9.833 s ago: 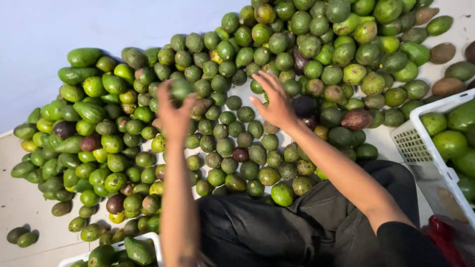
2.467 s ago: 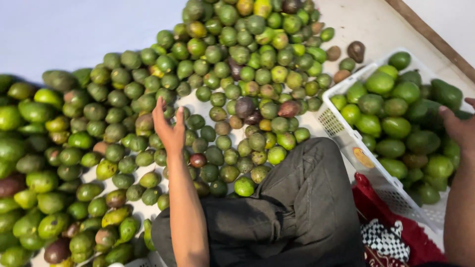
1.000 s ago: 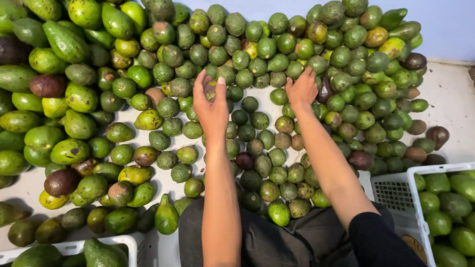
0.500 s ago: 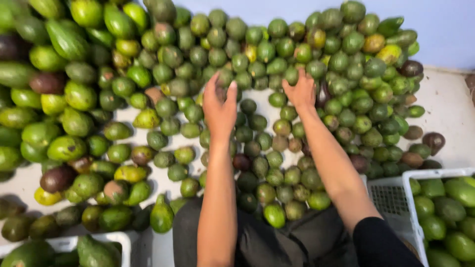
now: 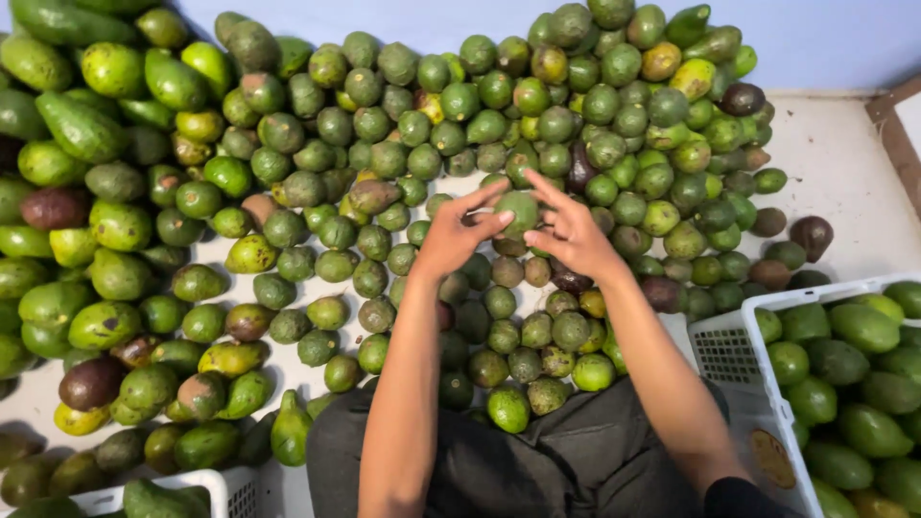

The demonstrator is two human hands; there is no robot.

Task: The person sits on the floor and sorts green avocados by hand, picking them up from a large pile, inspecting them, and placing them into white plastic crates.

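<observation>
A wide heap of green avocados [image 5: 403,144] covers the white floor in front of me, with a few dark brown ones mixed in. Both hands meet above the middle of the heap. My left hand [image 5: 456,230] and my right hand [image 5: 571,230] hold one round green avocado [image 5: 518,211] between their fingertips, lifted just over the pile. Small round avocados [image 5: 523,336] lie close to my lap, and larger long ones [image 5: 82,125] lie at the left.
A white slatted crate [image 5: 734,350] filled with green avocados stands at my right. Another white crate [image 5: 187,489] with avocados shows at the bottom left. A pale blue wall runs along the back. Bare floor shows at the far right, by a wooden frame [image 5: 897,125].
My hands were spread apart, reaching over the pile. They have drawn together and now hold a single avocado between them.
</observation>
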